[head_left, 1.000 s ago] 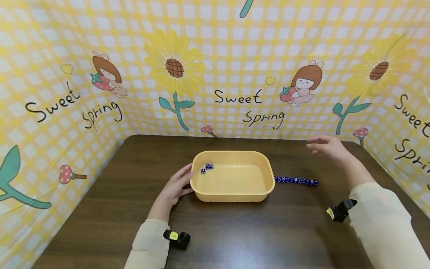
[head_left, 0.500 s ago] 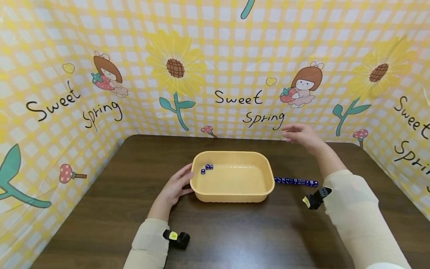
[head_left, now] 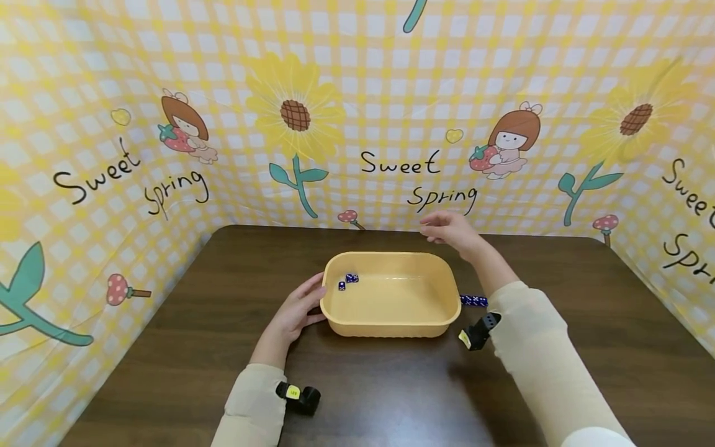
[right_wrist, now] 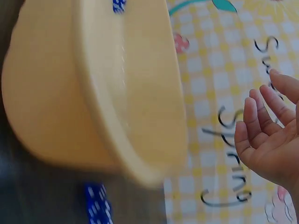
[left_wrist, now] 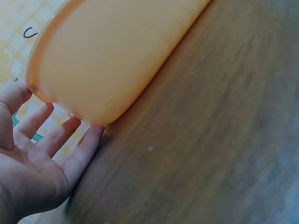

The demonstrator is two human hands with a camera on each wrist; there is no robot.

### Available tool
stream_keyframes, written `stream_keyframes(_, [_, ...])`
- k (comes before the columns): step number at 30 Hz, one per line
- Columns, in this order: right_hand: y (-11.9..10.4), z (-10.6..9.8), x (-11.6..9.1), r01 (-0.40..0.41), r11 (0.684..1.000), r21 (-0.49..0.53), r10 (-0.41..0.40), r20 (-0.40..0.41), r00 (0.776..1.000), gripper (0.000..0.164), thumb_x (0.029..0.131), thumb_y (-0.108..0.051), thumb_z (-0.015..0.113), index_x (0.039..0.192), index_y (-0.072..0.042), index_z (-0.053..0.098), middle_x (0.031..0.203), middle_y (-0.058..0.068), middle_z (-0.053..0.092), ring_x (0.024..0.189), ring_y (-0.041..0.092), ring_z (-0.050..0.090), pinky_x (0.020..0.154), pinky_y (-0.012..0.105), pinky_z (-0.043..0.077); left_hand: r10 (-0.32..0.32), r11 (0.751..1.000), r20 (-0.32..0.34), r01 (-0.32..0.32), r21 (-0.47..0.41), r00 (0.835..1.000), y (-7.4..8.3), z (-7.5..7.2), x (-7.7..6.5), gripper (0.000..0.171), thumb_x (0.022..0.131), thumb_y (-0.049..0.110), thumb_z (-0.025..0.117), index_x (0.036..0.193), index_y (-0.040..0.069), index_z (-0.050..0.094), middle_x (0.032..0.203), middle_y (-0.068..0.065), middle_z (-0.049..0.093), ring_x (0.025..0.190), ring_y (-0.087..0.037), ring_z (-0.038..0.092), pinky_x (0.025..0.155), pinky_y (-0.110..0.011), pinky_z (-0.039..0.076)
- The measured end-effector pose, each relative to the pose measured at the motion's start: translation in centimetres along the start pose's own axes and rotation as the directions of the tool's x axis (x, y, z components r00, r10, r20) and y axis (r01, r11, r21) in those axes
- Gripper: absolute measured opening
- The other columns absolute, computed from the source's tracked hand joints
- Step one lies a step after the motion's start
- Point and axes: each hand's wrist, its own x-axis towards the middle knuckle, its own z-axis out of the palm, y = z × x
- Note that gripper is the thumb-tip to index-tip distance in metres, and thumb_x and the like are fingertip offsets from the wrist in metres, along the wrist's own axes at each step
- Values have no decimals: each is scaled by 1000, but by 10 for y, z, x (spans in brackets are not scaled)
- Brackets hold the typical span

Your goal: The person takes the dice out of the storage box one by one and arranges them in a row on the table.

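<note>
A pale yellow plastic bin (head_left: pixel 391 331) stands on the table, its open top facing up. At its left end my left hand (head_left: pixel 296 312) rests against the wall near the rim. In the left wrist view the fingers of that hand (left_wrist: pixel 39 163) are spread, their tips touching the bin's outside. Several small blue dice (head_left: pixel 350 278) with white dots lie inside the bin at the left. Beyond the bin's back rim, my right hand (head_left: pixel 449 231) hovers with loosely bent fingers and nothing in them. The right wrist view shows this hand (right_wrist: pixel 271 140) apart from the bin.
Outside the bin's right end lies a row of blue dice (head_left: pixel 473 301), partly hidden by the right sleeve (head_left: pixel 527 326). The dark wooden table (head_left: pixel 363 397) is bordered by a checked yellow cloth (head_left: pixel 385 74) with printed flowers.
My right hand has moved left, from over the table's right side to behind the bin, and its sleeve now covers part of the dice row. The left hand and bin have stayed put.
</note>
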Motion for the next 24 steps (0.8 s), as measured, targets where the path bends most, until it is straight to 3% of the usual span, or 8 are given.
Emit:
stream_keyframes(16, [5,72,13,-32,987,155,11,133,991,25,81,-8,59,103,4,55,83,6,55,90,41,48,79,48,37,3,1000,-14,-3,8,1000,-3,2,-1,53,85,21,55,133,13,34,130,-15,36,104,-29,46,75,-43,43])
stream_keyframes(24, [9,101,16,-73,984,161,47,161,986,27,79,-8,61,103,3,56,82,5,57,91,40,49,81,48,37,5,1000,-12,-5,6,1000,0,2,-1,50,86,19,53,132,14,35,132,-13,35,106,-31,44,75,-42,44])
